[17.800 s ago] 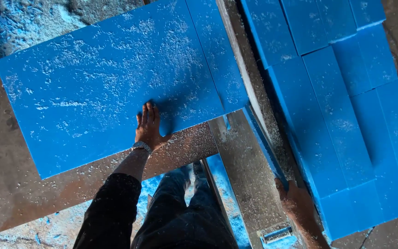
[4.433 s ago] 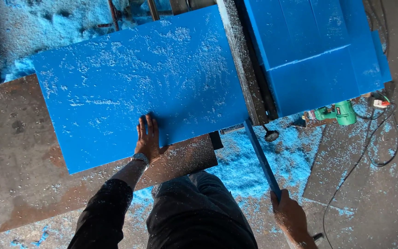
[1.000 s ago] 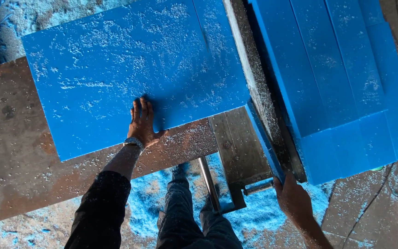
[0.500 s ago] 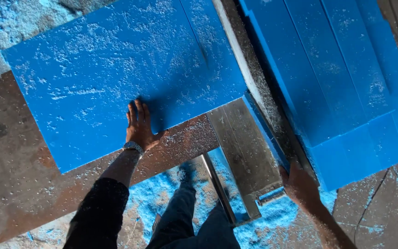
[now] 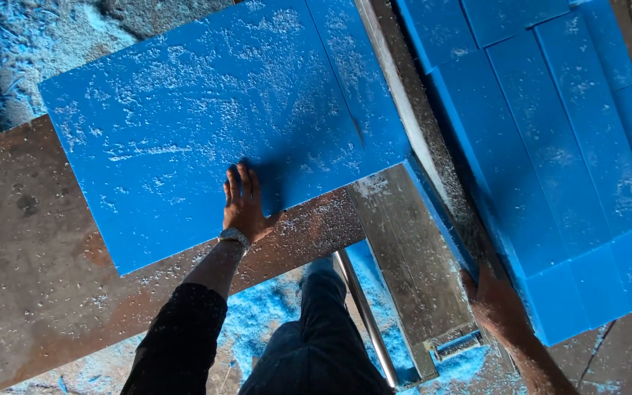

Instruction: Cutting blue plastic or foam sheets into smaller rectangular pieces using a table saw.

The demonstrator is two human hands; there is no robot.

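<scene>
Left hand point(image 5: 244, 206) flat, fingers spread, palm pressed on near edge of large blue board point(image 5: 221, 132); board stretches ahead and to both sides of hand, long axis left-right across rusty metal table point(image 5: 31, 292). Right of hand: narrow blue strip point(image 5: 440, 219) running away along saw rail point(image 5: 404, 95). Right hand point(image 5: 497, 306) grips strip's near end, fingers curled, against stacked blue slabs point(image 5: 565, 146).
</scene>
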